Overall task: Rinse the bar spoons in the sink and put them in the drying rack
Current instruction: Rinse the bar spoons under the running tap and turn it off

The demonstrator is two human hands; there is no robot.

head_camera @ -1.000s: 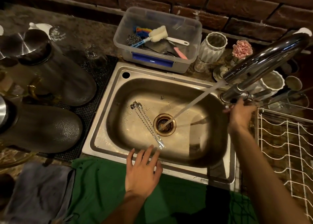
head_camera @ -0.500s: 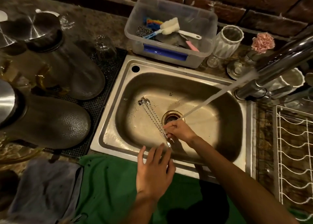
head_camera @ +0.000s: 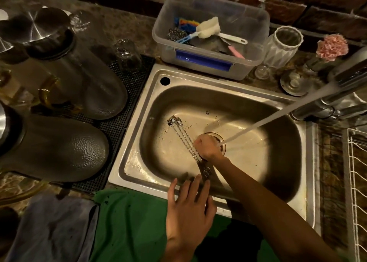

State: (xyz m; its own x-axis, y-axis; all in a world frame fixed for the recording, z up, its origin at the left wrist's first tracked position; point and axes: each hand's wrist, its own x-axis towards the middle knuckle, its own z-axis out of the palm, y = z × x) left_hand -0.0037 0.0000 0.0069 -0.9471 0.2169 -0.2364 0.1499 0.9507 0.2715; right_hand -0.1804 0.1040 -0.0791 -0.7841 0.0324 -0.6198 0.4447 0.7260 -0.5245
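Two or three thin twisted metal bar spoons (head_camera: 183, 137) lie together on the floor of the steel sink (head_camera: 139, 122), bowls at the far left, forked ends toward the near rim. My right hand (head_camera: 206, 147) is closed around the middle of their stems, beside the drain. Water streams from the tap (head_camera: 349, 75) onto the drain just right of that hand. My left hand (head_camera: 188, 206) rests flat on the sink's near rim and the green cloth (head_camera: 131, 226), fingers spread, holding nothing. The white wire drying rack (head_camera: 357, 182) stands at the right edge.
A clear tub (head_camera: 254, 29) of brushes and scourers sits behind the sink. Dark pitchers (head_camera: 59, 146) and upturned glasses stand on a black mat (head_camera: 137, 77) at the left. A white vase (head_camera: 282, 45), a pink flower (head_camera: 331, 45) and a sink plug (head_camera: 294, 83) sit at the back right. A grey cloth (head_camera: 51, 232) lies near left.
My right hand left the tap handle, reached down into the sink and closed on the spoon stems. The water keeps running. My left hand stayed on the near rim.
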